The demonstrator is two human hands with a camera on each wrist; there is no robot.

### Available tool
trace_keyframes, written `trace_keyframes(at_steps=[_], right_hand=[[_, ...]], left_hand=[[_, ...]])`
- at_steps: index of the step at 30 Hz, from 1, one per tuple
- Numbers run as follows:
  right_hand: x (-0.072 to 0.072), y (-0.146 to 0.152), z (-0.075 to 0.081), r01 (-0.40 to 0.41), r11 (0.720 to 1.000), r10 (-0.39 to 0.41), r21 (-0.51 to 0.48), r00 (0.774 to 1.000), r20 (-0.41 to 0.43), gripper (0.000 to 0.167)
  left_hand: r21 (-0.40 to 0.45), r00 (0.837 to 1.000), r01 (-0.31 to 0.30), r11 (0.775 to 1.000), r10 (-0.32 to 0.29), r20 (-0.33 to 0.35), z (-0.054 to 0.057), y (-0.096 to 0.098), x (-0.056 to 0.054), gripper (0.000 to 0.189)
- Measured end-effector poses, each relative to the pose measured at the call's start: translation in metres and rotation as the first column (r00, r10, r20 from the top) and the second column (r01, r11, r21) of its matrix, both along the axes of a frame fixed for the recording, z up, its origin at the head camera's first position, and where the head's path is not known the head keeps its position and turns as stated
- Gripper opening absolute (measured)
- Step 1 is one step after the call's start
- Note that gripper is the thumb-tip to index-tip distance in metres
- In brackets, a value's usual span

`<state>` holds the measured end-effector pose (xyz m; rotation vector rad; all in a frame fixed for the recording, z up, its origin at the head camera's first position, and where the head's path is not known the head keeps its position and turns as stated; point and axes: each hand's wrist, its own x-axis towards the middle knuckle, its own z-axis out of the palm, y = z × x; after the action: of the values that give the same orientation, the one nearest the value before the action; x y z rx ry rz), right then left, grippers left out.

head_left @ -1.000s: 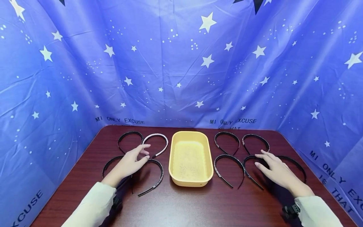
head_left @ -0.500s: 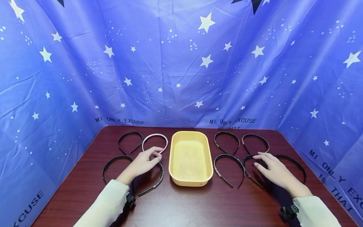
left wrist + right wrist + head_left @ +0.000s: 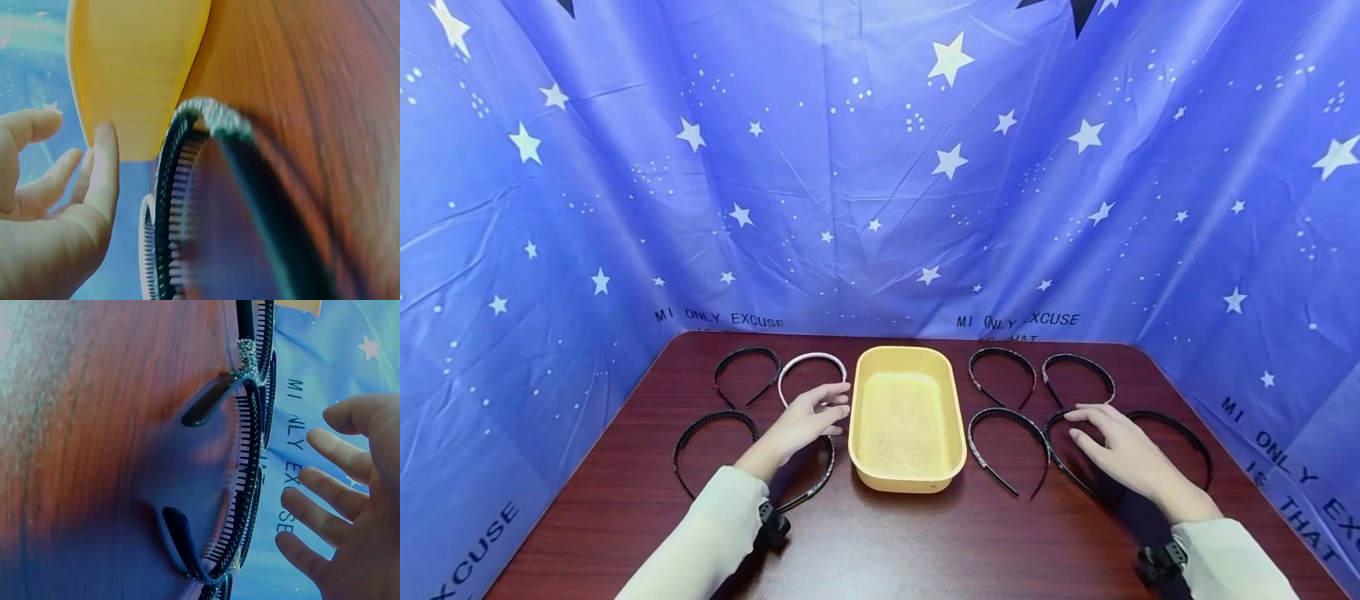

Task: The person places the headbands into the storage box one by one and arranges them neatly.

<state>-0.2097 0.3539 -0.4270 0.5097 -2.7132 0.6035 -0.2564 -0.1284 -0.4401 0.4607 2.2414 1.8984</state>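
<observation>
My left hand (image 3: 797, 427) hovers over a black headband (image 3: 831, 467), fingers loosely extended and holding nothing. Its fingertips reach to the left rim of a yellow plastic tray (image 3: 906, 417), just in front of a pale pink-white headband (image 3: 811, 357). In the left wrist view the nearby headband (image 3: 164, 200) shows comb teeth and a glittery section. On the other side, my right hand (image 3: 1123, 450) hangs with spread fingers above a black headband (image 3: 1054, 450), partly hiding it. Seen from the right wrist, that toothed headband (image 3: 250, 456) stands apart from the fingers.
More black headbands lie on the dark red wooden table (image 3: 880, 550): two at the left (image 3: 715, 414), others at the right (image 3: 1000, 352). A blue starry curtain (image 3: 820, 167) closes off the back and sides.
My left hand has moved rightward from the left headbands to the tray's left rim, holding nothing. My right hand has shifted only slightly left. The headbands and tray lie as before.
</observation>
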Motion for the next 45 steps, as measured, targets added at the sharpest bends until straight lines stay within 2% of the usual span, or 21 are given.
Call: trace_keyframes(at_steps=[4,7,10,13,22,32,45], right_hand=[[0.001,-0.002,0.0,-0.009,1.0,0.009,0.002,0.999,-0.032,0.022],[0.0,-0.003,0.0,-0.014,1.0,0.015,0.008,0.999,-0.036,0.022],[-0.001,-0.006,0.001,-0.01,1.0,0.01,0.015,1.0,-0.007,0.024],[-0.003,-0.009,0.004,-0.003,1.0,0.002,0.019,0.999,0.039,0.028],[-0.008,-0.02,0.003,-0.022,1.0,0.023,-0.007,0.998,0.058,0.028],[-0.019,-0.029,-0.002,-0.002,0.998,0.01,-0.059,0.991,0.137,0.028],[-0.04,-0.038,-0.013,0.006,0.998,0.006,-0.07,0.986,0.166,0.018]], left_hand=[[0.109,0.995,-0.018,0.994,0.006,0.104,-0.004,0.006,-0.004,0.054],[0.199,0.982,-0.051,0.979,0.013,0.189,-0.006,0.01,-0.006,0.056],[0.259,0.97,-0.076,0.963,0.011,0.245,-0.008,0.013,-0.008,0.059],[0.283,0.96,-0.095,0.955,0.012,0.28,-0.009,0.016,-0.009,0.06],[0.299,0.942,-0.135,0.945,0.029,0.334,-0.011,0.018,-0.007,0.064],[0.314,0.945,-0.125,0.941,0.017,0.328,-0.013,0.017,-0.01,0.063],[0.325,0.943,-0.122,0.938,0.007,0.334,-0.015,0.018,-0.01,0.062]])
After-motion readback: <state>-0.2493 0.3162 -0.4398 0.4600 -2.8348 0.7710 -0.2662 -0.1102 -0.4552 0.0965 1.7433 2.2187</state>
